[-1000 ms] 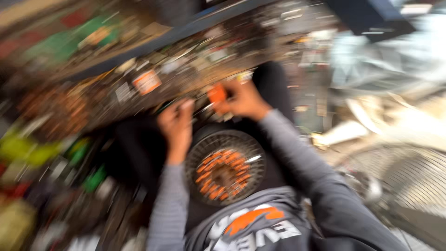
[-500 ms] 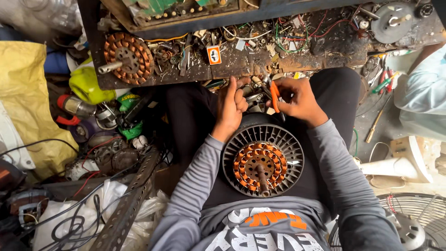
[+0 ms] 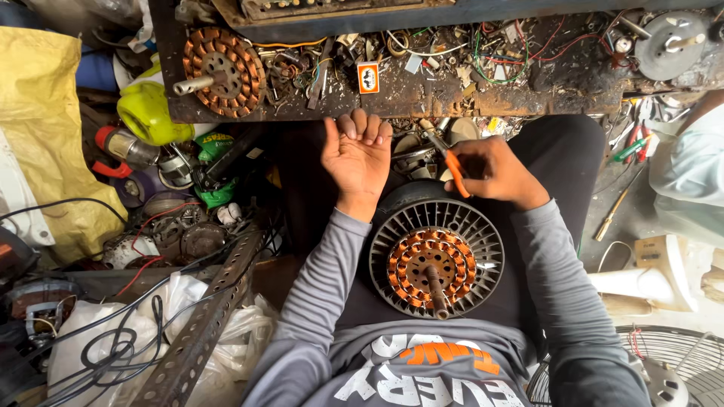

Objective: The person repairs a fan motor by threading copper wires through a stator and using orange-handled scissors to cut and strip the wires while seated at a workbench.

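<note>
— Left hand [image 3: 357,154]: palm up, fingers [image 3: 362,126] curled halfway over, thumb out to the side. Nothing in the grip, nothing touched; raised just in front of the edge of the dark, scorched wooden workbench [image 3: 422,98].

— Right hand [image 3: 490,172]: fingers closed round an orange-handled screwdriver [image 3: 451,167], metal shaft angled up and left toward the bench edge. Tip lost among small parts; contact there impossible to tell.

— Below both hands, resting in the lap against black trousers: one round grey ribbed fan-motor housing [image 3: 436,256], ring of copper windings inside, a steel shaft standing up from the centre. Not touched by either hand; right wrist just above its rim.

— Count of wound stators: two. The one in the lap, and a second copper-wound stator with its own shaft [image 3: 219,73] lying on the left end of the bench.

— On the bench otherwise: one small orange-and-white square box [image 3: 368,77], a tangle of red, green and white wires [image 3: 520,53], one grey round motor cover with a spindle [image 3: 664,45] at the far right.

— Containers: one lime-green plastic jug [image 3: 147,113] left of the bench, contents not visible. White plastic bags [image 3: 98,339] lower left with black cable looped on top, a perforated steel angle bar [image 3: 204,324] lying across them.

— Far left, one large yellow sack [image 3: 41,113]. Lower right, one wire fan guard [image 3: 671,362], partly out of frame.
</note>
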